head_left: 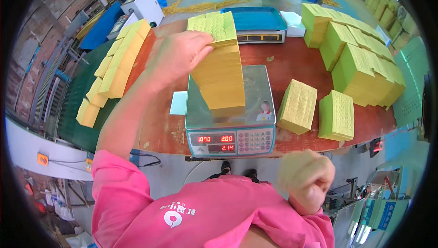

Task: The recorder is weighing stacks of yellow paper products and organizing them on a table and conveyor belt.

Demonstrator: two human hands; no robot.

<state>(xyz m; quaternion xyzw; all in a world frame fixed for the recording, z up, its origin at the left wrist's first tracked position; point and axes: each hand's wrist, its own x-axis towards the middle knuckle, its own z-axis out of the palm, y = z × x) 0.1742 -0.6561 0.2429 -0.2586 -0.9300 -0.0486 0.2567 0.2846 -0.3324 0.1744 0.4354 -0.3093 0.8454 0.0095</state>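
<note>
A tall stack of yellow paper with wavy cut patterns (219, 74) stands on the metal pan of a digital scale (260, 83), whose red display is lit. My left hand (185, 52) is closed at the stack's upper left edge, gripping its top sheets. My right hand (312, 179) hovers in front of the table's near edge, right of the scale, blurred by motion. Its fingers are curled, and I cannot make out what is in them, if anything. Nearest to it lie two small blocks of the same paper, one leaning (296, 106) and one upright (336, 115).
Rows of yellow paper blocks stand at the right (356, 74) and along the left (118, 65). Behind the stack sits another scale with a blue tray (253, 19). A white card (178, 103) lies left of the near scale on the red tabletop (157, 129).
</note>
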